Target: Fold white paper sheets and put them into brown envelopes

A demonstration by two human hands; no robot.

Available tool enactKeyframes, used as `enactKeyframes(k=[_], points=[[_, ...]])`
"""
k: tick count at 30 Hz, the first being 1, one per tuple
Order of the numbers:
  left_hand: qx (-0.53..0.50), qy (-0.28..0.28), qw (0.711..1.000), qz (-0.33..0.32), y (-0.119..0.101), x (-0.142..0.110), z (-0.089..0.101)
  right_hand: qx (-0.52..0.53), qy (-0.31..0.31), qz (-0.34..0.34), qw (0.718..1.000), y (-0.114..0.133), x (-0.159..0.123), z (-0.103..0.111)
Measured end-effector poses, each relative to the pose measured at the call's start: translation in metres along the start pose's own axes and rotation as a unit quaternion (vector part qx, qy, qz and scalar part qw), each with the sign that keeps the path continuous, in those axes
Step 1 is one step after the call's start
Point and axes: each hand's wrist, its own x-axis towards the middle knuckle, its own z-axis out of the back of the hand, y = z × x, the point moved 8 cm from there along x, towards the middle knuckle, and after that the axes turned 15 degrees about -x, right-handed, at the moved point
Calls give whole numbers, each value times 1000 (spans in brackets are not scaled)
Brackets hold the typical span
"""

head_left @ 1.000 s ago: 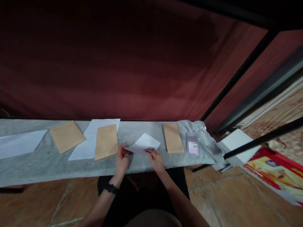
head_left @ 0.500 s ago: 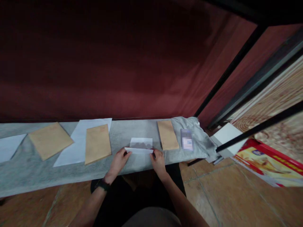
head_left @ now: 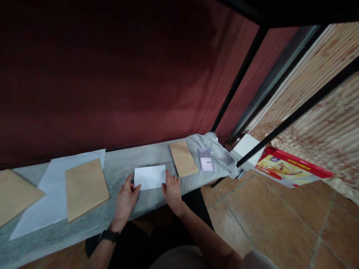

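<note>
A folded sheet of white paper (head_left: 150,177) lies on the grey cloth-covered bench in front of me, a flat rectangle now. My left hand (head_left: 125,201) pinches its left edge, thumb near the lower corner and fingers bent beside it. At the opposite edge, my right hand (head_left: 172,191) holds the paper with its thumb and curled fingers. A brown envelope (head_left: 183,158) rests just beyond my right hand. Left of my left hand lies another brown envelope (head_left: 86,190), overlapping a large white sheet (head_left: 52,194).
A third brown envelope (head_left: 18,198) is at the far left. A small blurred item (head_left: 206,164) lies near the bench's right end, on rumpled cloth (head_left: 221,158). Black metal bars (head_left: 241,78) and a red-and-yellow box (head_left: 291,168) stand to the right.
The raised flap of the paper has come down, and it now lies flat as one rectangle. Both hands stay at its sides. The view has shifted right.
</note>
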Motion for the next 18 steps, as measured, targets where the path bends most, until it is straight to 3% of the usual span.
enactKeyframes(k=[6, 14, 18], points=[[60, 13, 998, -17, -2, -1, -3, -22, 7, 10, 1000, 3, 2, 6], [103, 35, 994, -11, -9, -1, -5, 22, -16, 136, 990, 36, -2, 5], [118, 43, 992, -14, -14, 0, -5, 18, -12, 122, 992, 38, -3, -5]])
